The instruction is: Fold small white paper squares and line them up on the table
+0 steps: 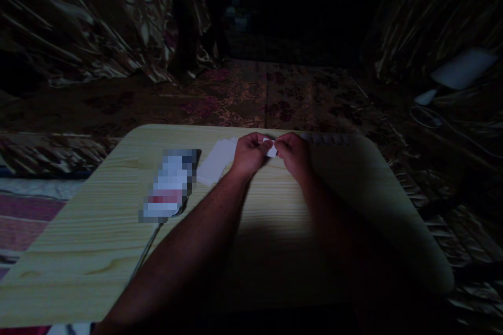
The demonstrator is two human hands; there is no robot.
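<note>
Between my two hands is a small white piece of paper (272,149), near the far edge of the wooden table (275,204). My left hand (250,154) is closed, with its thumb and fingers pinching the left side of the paper. Closed as well, my right hand (294,153) pinches the right side. Just left of my left hand lie several white paper strips (217,161), overlapping. Beyond my right hand, a row of small pale pieces (328,138) lies along the far edge, too dim to make out.
A phone-like device (168,186), blurred out, lies on the left with a cable (146,251) running toward me. Patterned fabric (251,94) covers the surface behind the table. Curtains (98,15) hang at the back. A white lamp-like object (463,69) stands at right. The room is dark.
</note>
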